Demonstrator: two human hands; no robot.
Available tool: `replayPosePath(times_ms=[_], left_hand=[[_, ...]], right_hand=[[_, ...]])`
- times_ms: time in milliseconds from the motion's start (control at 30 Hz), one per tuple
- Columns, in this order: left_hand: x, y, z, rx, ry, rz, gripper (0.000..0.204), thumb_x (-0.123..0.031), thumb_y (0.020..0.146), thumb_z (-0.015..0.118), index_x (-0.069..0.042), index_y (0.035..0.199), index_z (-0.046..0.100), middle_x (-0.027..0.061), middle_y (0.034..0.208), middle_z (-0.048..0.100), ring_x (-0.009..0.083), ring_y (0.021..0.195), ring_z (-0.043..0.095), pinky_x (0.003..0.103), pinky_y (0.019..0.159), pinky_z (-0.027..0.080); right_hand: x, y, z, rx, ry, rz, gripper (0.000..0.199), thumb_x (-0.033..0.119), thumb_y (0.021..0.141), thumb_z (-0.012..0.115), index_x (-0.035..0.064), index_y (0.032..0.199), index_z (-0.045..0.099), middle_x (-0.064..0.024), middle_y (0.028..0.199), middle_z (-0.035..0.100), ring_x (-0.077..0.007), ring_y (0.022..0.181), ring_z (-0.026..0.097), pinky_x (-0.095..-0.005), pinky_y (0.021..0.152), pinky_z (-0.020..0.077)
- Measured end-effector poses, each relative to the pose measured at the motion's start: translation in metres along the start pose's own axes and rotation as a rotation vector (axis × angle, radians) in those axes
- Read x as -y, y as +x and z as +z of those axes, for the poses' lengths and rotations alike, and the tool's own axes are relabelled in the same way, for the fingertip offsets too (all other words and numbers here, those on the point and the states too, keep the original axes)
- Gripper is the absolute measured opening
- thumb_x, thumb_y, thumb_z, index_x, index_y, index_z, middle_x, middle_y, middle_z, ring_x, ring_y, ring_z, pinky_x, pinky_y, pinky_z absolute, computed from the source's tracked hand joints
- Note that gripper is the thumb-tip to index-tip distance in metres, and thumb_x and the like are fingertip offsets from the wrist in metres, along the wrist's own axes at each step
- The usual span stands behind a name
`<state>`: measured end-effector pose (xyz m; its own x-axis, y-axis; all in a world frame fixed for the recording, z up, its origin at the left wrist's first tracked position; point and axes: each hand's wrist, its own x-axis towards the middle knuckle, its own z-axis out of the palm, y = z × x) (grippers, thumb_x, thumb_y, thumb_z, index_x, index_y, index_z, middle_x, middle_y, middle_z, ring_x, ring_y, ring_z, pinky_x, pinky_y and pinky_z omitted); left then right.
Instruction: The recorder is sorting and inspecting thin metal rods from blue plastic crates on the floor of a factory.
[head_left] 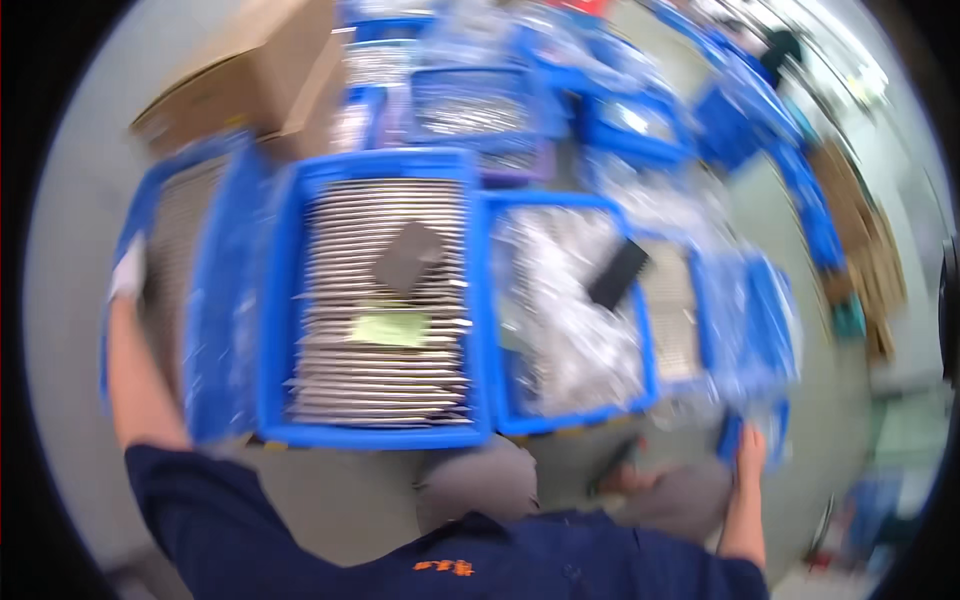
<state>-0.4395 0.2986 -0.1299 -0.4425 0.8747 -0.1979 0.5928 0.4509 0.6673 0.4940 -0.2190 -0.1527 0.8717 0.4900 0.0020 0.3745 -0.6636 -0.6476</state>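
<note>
My left hand [130, 272], in a white glove or finger covers, is at the outer left wall of a blue bin [222, 290] holding rows of thin grey parts. Motion blur hides how its fingers lie. Low on the right, my bare right hand [751, 447] is beside a small blue container [735, 432]; whether it grips that is too blurred to tell. Between my arms, another blue bin [275, 330] holds a stack of thin metal plates [385, 385]. A dark grey block [408, 257] and a yellow-green paper slip [390, 328] lie on the plates.
Right of the plates, a blue bin [648, 350] holds crumpled clear plastic [585, 350], with a black flat object [619, 274] on its edge. Cardboard boxes [250, 75] stand far left. More blue bins [470, 80] fill the back. Folded cardboard [860, 220] leans at right.
</note>
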Motion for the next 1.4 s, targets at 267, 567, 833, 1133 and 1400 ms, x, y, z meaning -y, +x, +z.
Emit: replayPosePath(times_ms=[267, 567, 833, 1133, 1400], left_hand=[[-0.112, -0.029, -0.007, -0.385, 0.230, 0.674, 0.045, -0.035, 0.087, 0.038, -0.001, 0.115, 0.046, 0.0138, 0.117, 0.047, 0.0239, 0.110, 0.043, 0.029, 0.093, 0.030], [-0.394, -0.478, 0.267, 0.433, -0.061, 1.473, 0.033, -0.003, 0.070, 0.055, -0.003, 0.103, 0.055, 0.0127, 0.106, 0.054, 0.0205, 0.101, 0.051, 0.029, 0.088, 0.037], [-0.394, -0.536, 0.544, 0.786, 0.556, 1.378, 0.041, -0.030, 0.074, 0.051, -0.009, 0.110, 0.049, 0.0115, 0.110, 0.050, 0.0269, 0.099, 0.049, 0.033, 0.085, 0.039], [-0.353, -0.519, 0.702, 0.650, 0.852, 1.023, 0.063, -0.030, 0.071, 0.055, -0.007, 0.123, 0.030, 0.0136, 0.122, 0.034, 0.0283, 0.111, 0.037, 0.036, 0.089, 0.037], [-0.350, -0.532, 0.716, 0.440, 0.905, 1.049, 0.041, -0.013, 0.070, 0.050, -0.005, 0.110, 0.041, 0.0140, 0.109, 0.042, 0.0291, 0.099, 0.045, 0.041, 0.079, 0.040]], right_hand=[[0.055, -0.013, 0.000, 0.051, 0.807, 0.403, 0.016, 0.023, 0.083, 0.047, 0.0087, 0.078, 0.050, 0.0031, 0.052, 0.038, -0.0086, 0.045, 0.037, -0.0234, 0.042, 0.0330], [0.113, -0.019, 0.050, 0.433, 1.181, 0.165, 0.016, 0.016, 0.086, 0.043, 0.0024, 0.083, 0.052, -0.0007, 0.058, 0.045, -0.0089, 0.054, 0.044, -0.0223, 0.050, 0.0371], [0.082, -0.019, -0.006, 0.481, 1.372, 0.232, 0.014, 0.012, 0.086, 0.042, 0.0008, 0.083, 0.050, -0.0015, 0.060, 0.042, -0.0095, 0.057, 0.041, -0.0225, 0.056, 0.0359], [0.039, 0.003, -0.022, 0.550, 1.536, 0.448, 0.015, 0.013, 0.085, 0.041, -0.0006, 0.081, 0.048, -0.0052, 0.058, 0.041, -0.0152, 0.056, 0.040, -0.0301, 0.056, 0.0372], [0.031, 0.013, -0.014, 0.657, 1.644, 0.581, 0.016, 0.013, 0.085, 0.041, -0.0001, 0.082, 0.048, -0.0058, 0.059, 0.041, -0.0169, 0.058, 0.042, -0.0307, 0.057, 0.0377]])
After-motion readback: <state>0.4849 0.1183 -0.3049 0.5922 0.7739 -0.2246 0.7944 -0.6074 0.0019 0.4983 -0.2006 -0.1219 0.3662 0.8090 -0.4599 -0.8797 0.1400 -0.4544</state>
